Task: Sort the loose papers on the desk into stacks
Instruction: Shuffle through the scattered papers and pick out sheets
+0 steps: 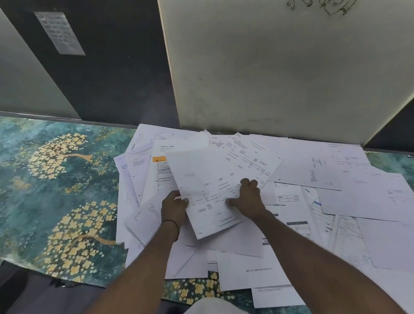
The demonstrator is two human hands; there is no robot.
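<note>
Several loose white printed papers lie scattered and overlapping across the middle and right of the desk. On top of them a printed sheet lies tilted, its text upside down to me. My left hand grips that sheet's left edge, thumb on top. My right hand presses on its right edge with fingers curled and thumb on the paper. One sheet with an orange label shows just beyond the held sheet.
The desk is covered with a teal cloth with yellow tree prints, bare on the left. A dark panel and a pale board stand upright behind the papers. Some sheets overhang the desk's near edge.
</note>
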